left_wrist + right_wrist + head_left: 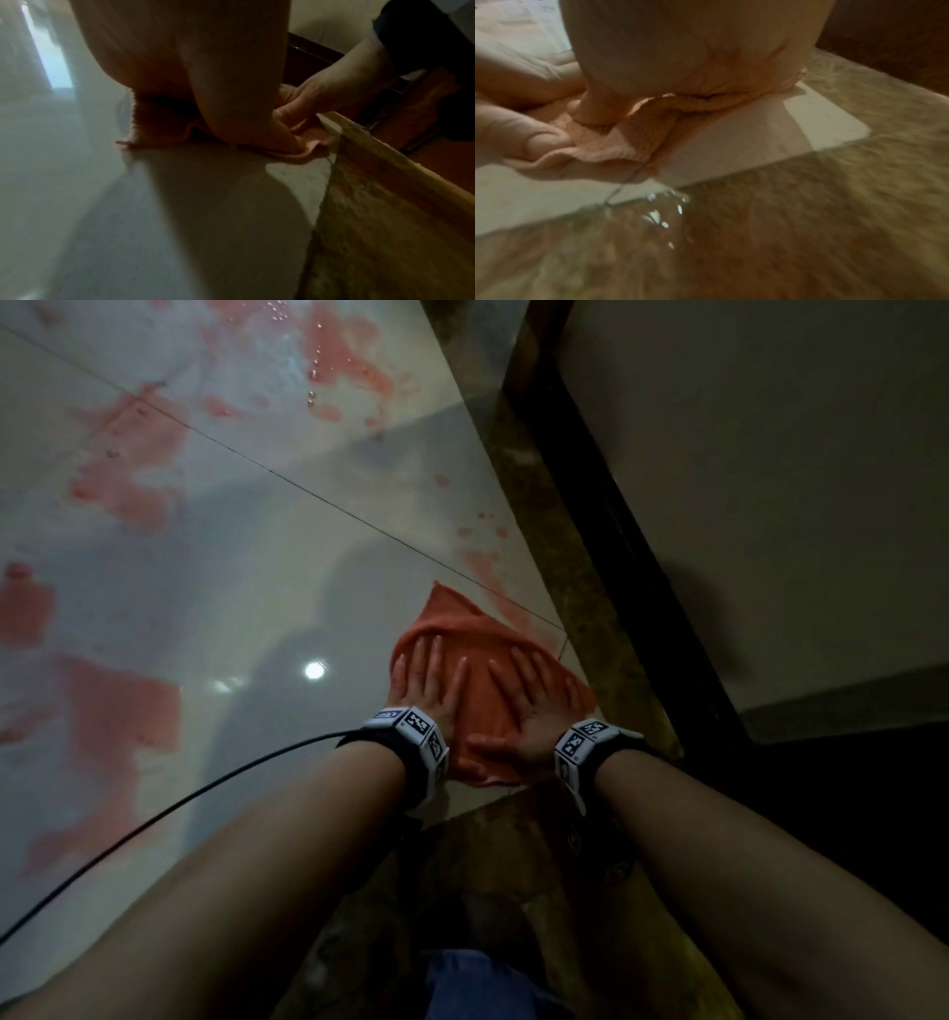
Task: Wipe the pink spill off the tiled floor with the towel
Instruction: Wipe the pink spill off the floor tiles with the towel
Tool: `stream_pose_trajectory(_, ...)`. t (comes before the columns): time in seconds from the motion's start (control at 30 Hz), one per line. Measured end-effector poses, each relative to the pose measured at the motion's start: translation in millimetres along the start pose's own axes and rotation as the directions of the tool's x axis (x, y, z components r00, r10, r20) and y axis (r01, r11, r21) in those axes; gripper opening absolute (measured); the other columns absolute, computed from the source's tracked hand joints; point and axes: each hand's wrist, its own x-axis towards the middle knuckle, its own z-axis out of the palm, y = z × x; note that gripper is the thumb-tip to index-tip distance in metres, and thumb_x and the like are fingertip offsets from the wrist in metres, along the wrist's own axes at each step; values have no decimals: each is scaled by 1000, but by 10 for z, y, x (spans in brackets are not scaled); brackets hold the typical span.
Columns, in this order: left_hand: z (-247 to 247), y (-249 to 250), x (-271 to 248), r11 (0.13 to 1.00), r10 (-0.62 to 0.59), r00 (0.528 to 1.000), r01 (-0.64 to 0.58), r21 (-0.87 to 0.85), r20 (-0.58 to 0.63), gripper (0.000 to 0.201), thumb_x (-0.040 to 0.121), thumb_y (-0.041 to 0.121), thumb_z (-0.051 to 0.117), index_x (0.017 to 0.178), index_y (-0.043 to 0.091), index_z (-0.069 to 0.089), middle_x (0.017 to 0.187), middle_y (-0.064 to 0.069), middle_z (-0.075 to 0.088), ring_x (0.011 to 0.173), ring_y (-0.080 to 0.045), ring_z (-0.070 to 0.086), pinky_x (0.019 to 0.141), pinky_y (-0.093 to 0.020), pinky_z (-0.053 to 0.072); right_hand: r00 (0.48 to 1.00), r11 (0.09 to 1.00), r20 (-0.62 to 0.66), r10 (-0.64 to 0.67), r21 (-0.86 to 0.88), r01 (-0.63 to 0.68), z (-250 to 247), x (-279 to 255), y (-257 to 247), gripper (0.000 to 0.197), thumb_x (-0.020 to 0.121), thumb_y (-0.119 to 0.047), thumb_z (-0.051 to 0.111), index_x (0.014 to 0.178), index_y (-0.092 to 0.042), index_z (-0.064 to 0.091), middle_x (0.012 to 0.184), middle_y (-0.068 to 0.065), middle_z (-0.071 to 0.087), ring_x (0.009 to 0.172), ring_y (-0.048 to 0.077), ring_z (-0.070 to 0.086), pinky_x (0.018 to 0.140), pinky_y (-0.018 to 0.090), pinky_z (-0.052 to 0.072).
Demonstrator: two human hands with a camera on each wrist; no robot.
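Pink spill [123, 701] patches across pale tiled floor [267, 546], left and far. Left hand [426, 683] flat on orange towel [477, 629], fingers straight and spread. Right hand [534, 706] beside it, also flat, pressing towel. Towel sits in floor corner by brown border [606, 629].

Orange-red towel [477, 654] is seen on pale cream glossy floor tiles [246, 546], blotched with pink spill [128, 469]. Mottled brown-gold border strip [580, 608]. Wristbands [411, 726] are patterned with black-and-white square markers. Black cable [169, 814].
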Motion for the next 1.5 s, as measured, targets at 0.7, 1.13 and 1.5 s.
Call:
stream_pose_trajectory(0.7, 145, 315, -77, 1000, 30, 999, -30, -7, -16, 152, 47, 90, 57, 147, 9, -24, 147, -30, -33, 137, -42, -33, 107, -57, -22, 999, 1000, -36, -23, -7, 22, 299, -203, 209, 116, 62, -92, 42, 142, -47, -28, 152, -12, -39, 142, 16, -32, 115, 48, -16)
stream_pose_trajectory(1.13, -332, 87, 716, 995, -22, 998, 16, -99, -56, 146, 51, 89, 56, 149, 15, -21, 151, -24, -31, 139, -41, -29, 110, -50, -21, 992, 999, -122, -25, -34, 21, -408, 597, 476, 119, 62, -90, 48, 147, -43, -21, 155, -14, -32, 143, 12, -27, 117, 46, -11)
stream_pose_trajectory(1.5, -981, -725, 1699, 976, -177, 944, 132, -174, -279, 136, 58, 89, 50, 152, 14, -13, 155, -23, -22, 144, -37, -21, 116, -52, -11, 964, 985, -226, -136, -139, 106, -1511, 2022, 310, 114, 67, -87, 48, 152, -40, -11, 160, -11, -20, 147, 12, -18, 118, 45, -6)
